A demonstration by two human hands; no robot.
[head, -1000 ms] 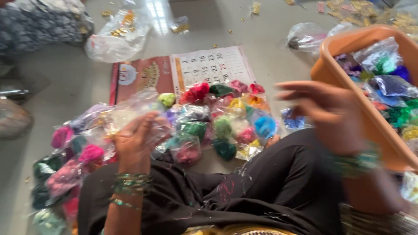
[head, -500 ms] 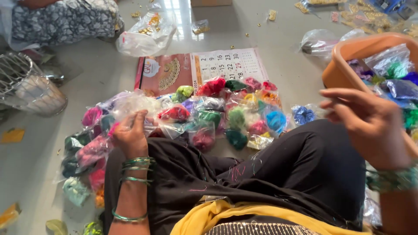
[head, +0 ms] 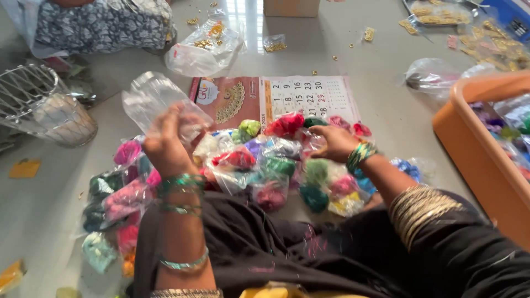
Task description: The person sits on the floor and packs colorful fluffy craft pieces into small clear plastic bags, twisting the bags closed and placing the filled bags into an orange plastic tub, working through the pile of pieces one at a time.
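**Left hand lifts empty bag; right hand moves to the pile**

The left hand (head: pixel 165 144) has risen from the pile and now holds a clear plastic bag (head: pixel 157 105) above the floor (head: pixel 375 99), grip clamped on its lower end. The bag's long axis runs up and to the left, away from the wrist; which end is the mouth cannot be told. The right hand (head: pixel 334 144) has crossed from the orange tub (head: pixel 469 138) to the coloured packets (head: pixel 276 165), fingers curled on one, beside the calendar (head: pixel 309 96).
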